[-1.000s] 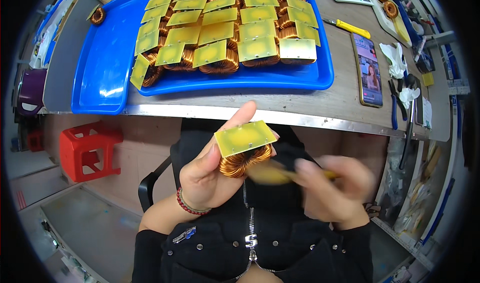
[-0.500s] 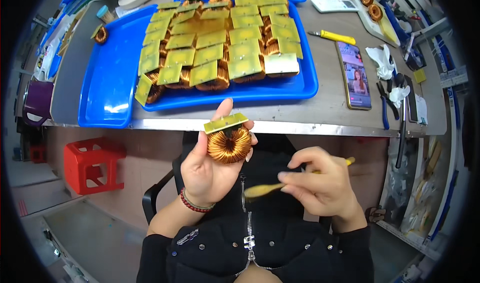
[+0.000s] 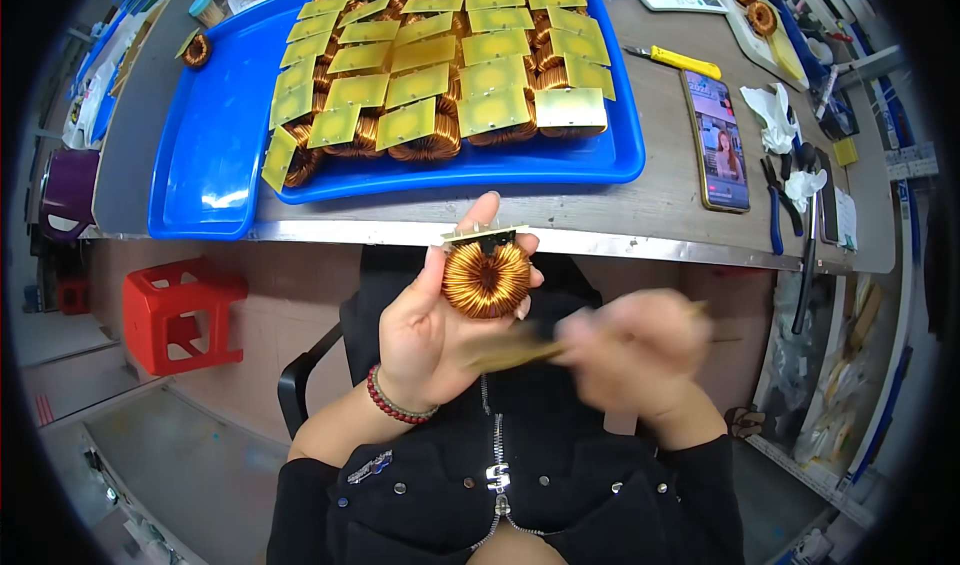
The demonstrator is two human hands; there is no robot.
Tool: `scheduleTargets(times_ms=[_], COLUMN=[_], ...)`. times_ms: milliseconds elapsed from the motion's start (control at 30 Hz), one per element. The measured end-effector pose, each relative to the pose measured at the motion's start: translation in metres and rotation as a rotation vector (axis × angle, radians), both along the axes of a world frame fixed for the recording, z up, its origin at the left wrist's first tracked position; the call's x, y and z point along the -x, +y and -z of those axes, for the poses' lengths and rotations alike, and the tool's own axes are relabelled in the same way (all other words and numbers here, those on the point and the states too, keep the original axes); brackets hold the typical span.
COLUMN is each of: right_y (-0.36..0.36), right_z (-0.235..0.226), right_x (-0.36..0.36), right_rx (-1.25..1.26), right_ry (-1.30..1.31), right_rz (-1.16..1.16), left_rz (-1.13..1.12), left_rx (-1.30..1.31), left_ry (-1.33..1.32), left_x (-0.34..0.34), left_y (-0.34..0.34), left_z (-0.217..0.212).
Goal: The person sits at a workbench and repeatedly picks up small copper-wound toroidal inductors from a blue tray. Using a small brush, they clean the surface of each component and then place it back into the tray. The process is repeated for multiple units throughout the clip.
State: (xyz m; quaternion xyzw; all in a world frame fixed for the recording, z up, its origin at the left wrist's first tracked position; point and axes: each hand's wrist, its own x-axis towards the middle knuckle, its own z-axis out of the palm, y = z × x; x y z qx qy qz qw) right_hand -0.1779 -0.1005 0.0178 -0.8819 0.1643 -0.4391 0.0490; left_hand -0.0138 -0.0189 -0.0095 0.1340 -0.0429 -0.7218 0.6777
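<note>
In front of my body, my left hand (image 3: 425,330) holds a toroidal inductor (image 3: 487,280) wound with copper wire. A small yellow-green board with pins sits on its top, seen nearly edge-on. The fingers pass behind the coil, with the thumb along its left side. My right hand (image 3: 640,350), blurred by motion, grips a yellow-brown tool (image 3: 535,353) shaped like a small brush with a broad end. That end lies just below the coil, smeared too, and I cannot tell whether it touches my left palm.
A blue tray (image 3: 460,177) of several board-topped inductors stands on the bench, overlapping another blue tray (image 3: 205,165). Right of them lie a yellow-handled knife (image 3: 685,62), a lit phone (image 3: 716,145), crumpled tissue (image 3: 770,115) and pliers (image 3: 775,215). A red stool (image 3: 185,315) is lower left.
My left hand has moved slightly right and up, tipping the inductor so its board shows edge-on. My right hand has swung the tool left toward the coil's underside. The view has shifted slightly.
</note>
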Motion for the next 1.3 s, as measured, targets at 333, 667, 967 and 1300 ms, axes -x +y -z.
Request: scheduleTargets(times_ms=[333, 667, 967, 1300], right_y=[-0.021, -0.082, -0.091, -0.098], right_z=[-0.004, 0.009, 0.025, 0.036], right_x=[0.008, -0.008, -0.019, -0.008], right_rx=[-1.111, -0.257, -0.083, -0.203], right_ry=[-0.09, 0.02, 0.08, 0.122], right_rz=[-0.179, 0.063, 0.095, 0.072], left_rz=[0.124, -0.29, -0.518, -0.843], left_rx=[0.108, 0.247, 0.127, -0.393], left_ry=[-0.356, -1.615, -1.864, -1.505], left_x=[0.003, -0.011, -0.069, -0.253], left_y=[-0.021, -0.058, -0.033, -0.055], left_z=[-0.008, -0.026, -0.046, -0.038])
